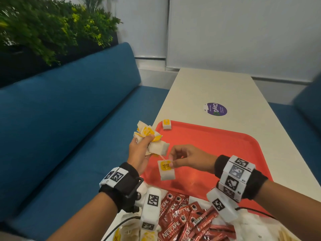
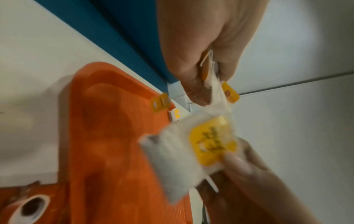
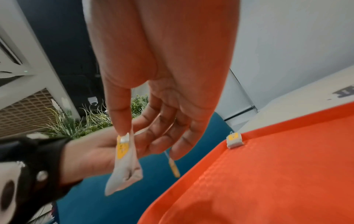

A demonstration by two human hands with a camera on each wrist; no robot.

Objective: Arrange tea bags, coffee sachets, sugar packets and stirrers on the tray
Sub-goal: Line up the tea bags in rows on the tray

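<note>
Hands: left (image 1: 139, 150) grips tea-bag bunch (image 1: 151, 136); right (image 1: 187, 157) pinches one bag (image 1: 166, 170)

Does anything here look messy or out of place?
Yes. The left hand grips a crumpled bunch of tea bags, and a string still ties it to the tea bag the right hand pinches, over the tray.

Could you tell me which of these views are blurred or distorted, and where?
Head view: mostly sharp, plant smeared, table edges bowed. Left wrist view: the pinched tea bag is blurred by closeness or motion. Right wrist view: right hand looms stretched, tray reasonably crisp.
</note>
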